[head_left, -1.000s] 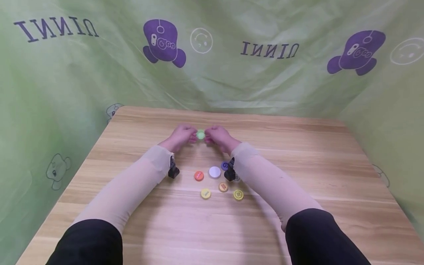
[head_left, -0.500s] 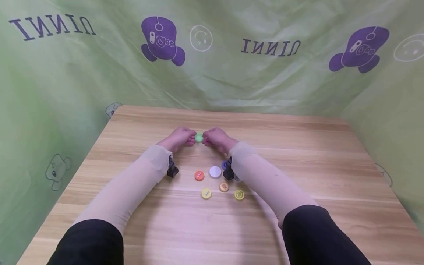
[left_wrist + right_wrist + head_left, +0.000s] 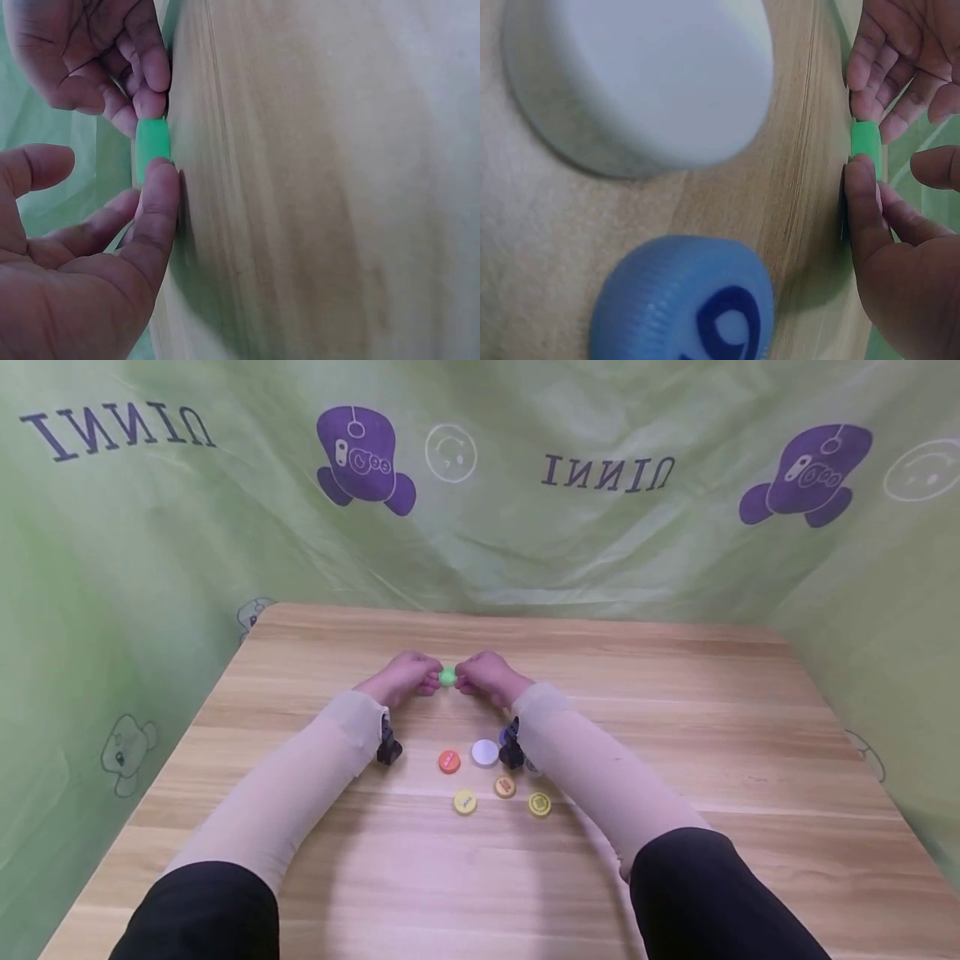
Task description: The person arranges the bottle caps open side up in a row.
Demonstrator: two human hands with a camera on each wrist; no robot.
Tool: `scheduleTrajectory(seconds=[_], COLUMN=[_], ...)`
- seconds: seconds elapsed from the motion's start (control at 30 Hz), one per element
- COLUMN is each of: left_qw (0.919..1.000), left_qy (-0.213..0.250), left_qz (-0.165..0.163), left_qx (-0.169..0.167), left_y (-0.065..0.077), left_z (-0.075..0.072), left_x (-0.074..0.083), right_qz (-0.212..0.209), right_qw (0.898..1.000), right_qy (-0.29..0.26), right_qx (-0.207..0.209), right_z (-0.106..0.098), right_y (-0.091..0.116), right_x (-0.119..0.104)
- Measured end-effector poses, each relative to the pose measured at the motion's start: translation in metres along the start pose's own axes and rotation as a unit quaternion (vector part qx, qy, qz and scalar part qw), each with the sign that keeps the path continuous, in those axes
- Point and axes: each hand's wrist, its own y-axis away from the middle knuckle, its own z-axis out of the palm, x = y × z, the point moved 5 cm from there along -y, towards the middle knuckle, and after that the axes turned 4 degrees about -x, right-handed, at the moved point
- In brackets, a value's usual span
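A green bottle cap [image 3: 447,677] lies on the table near its far side, between my two hands. My left hand [image 3: 408,675] touches one edge of the cap with its fingertips; in the left wrist view its thumb [image 3: 45,165] stands apart from it. From the opposite side, the fingertips of my right hand [image 3: 491,677] meet the cap, and that thumb [image 3: 934,166] is also apart. Nearer me lie a white cap [image 3: 484,753], a red cap [image 3: 449,762] and a blue cap [image 3: 682,300], the last partly hidden behind the right wrist camera in the head view.
Also on the wooden table [image 3: 420,893] are an orange cap [image 3: 505,787], a pale yellow cap [image 3: 465,802] and a yellow cap [image 3: 539,804]. Another cap [image 3: 532,768] is mostly covered by the right sleeve. A green printed cloth [image 3: 480,552] hangs behind the table.
Both hands and the green cap between them have shifted slightly toward me and a little left. The other caps have stayed in place on the table.
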Motion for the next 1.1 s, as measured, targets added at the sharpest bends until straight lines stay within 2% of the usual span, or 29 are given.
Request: scheduleTrajectory(seconds=[0.2, 0.4, 0.6, 0.83, 1.1], left_qw=[1.0000, 0.9994, 0.9968, 0.9923, 0.9883], left_qy=[-0.008, -0.025, -0.057, -0.080, -0.098], left_qz=[0.004, 0.021, 0.039, 0.056, 0.046], left_qx=[0.004, -0.001, -0.040, -0.076, -0.107], left_y=[0.007, 0.017, 0.029, 0.039, 0.050], left_z=[0.000, 0.009, 0.031, 0.047, 0.064], left_x=[-0.005, -0.004, 0.003, 0.008, 0.005], right_qz=[-0.007, -0.017, -0.040, -0.037, -0.035], right_qw=[1.000, 0.999, 0.991, 0.981, 0.965], right_qy=[0.002, 0.045, 0.114, 0.168, 0.230], right_qx=[0.004, -0.010, -0.053, -0.093, -0.117], right_z=[-0.005, -0.014, -0.016, -0.017, -0.021], right_y=[0.004, 0.016, 0.035, 0.058, 0.076], right_x=[0.003, 0.000, -0.004, -0.003, 0.007])
